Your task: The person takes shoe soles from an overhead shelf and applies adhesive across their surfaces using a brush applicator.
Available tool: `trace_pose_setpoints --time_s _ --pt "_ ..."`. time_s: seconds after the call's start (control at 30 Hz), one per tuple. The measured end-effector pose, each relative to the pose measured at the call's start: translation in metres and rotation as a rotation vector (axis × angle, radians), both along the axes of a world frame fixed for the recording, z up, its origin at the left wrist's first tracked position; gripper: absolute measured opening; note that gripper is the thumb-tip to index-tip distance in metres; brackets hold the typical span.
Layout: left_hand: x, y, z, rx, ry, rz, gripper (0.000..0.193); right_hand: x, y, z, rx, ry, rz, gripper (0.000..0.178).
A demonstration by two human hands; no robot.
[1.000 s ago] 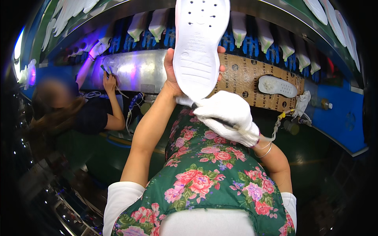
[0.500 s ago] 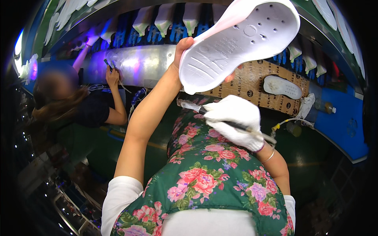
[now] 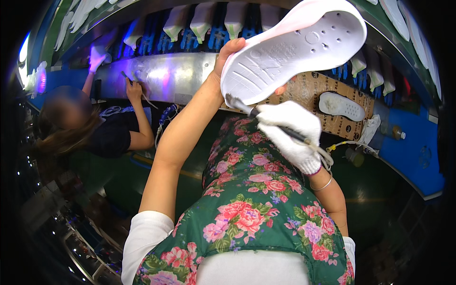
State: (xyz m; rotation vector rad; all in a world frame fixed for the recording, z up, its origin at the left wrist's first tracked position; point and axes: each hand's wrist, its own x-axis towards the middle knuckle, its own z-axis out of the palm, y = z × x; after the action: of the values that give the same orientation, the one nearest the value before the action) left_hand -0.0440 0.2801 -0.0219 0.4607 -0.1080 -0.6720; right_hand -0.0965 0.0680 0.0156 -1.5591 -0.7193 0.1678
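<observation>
A white shoe sole with a pinkish side wall is held up by my bare left hand. That hand is closed round the sole's heel end, thumb at the left edge and fingertips showing below the far side. My right hand, in a white knitted glove, grips the dark handle of a brush with a pale ferrule. The brush tip meets the lower rim of the heel, though whether the bristles press on it is hard to see. A thin hose trails from the handle past my wrist.
Another white sole lies on a printed cardboard sheet. Right of it are a crumpled white cloth and a small bottle. White shoe uppers hang in a row behind. A co-worker works at the left beside a metal panel.
My right hand has brought the brush up to the heel rim, where earlier it was lower and apart. The sole has shifted slightly right. The co-worker's gloved hand has moved down and left.
</observation>
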Motion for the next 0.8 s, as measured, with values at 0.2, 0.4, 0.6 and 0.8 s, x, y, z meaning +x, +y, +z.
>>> trace_pose_setpoints --time_s 0.2,0.4,0.6,0.8 --pt "-0.015 0.0 -0.009 -0.253 0.065 0.116 0.088 0.002 -0.01 0.011 0.092 0.334 -0.021 0.02" --pt "-0.051 -0.026 -0.015 -0.077 0.16 0.262 0.078 0.067 -0.03 0.029 -0.211 -0.487 -0.395 0.018" --pt "-0.068 -0.011 0.011 -0.03 0.066 0.374 0.103 0.04 -0.038 0.03 0.033 0.073 -0.09 0.017" --pt "-0.01 0.01 0.056 -0.301 -0.311 0.074 0.13 0.017 -0.072 -0.014 0.572 0.636 -0.377 0.023"
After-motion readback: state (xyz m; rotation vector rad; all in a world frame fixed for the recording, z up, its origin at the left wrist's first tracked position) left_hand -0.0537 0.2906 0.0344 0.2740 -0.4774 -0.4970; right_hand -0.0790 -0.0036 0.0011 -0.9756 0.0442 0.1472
